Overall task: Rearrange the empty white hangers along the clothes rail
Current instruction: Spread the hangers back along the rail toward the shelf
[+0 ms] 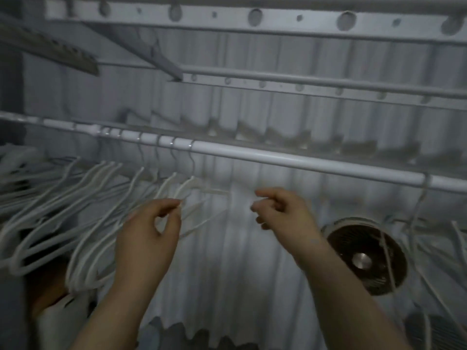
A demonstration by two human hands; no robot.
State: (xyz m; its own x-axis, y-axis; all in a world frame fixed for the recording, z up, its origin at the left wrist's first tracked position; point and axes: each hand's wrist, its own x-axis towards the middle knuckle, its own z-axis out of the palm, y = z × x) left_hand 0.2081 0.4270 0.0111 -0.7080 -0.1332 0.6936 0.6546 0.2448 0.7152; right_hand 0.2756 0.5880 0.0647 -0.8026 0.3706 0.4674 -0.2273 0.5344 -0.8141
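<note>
A white clothes rail (290, 161) runs across the view from upper left down to the right. Several empty white hangers (83, 198) hang bunched on its left part, tilted toward me. My left hand (149, 231) pinches the arm of the rightmost hanger (189, 188) of that bunch between thumb and fingertips. My right hand (280, 210) is just to the right of it, below the bare stretch of rail, fingers curled with nothing visibly held. Another white hanger (417, 213) hangs alone at the far right of the rail.
A white corrugated wall (252, 248) lies behind the rail. A round fan (366, 256) sits at the right behind the lone hanger. More rails and a bracket with holes (252, 18) run overhead. Dark clothing shows at bottom left.
</note>
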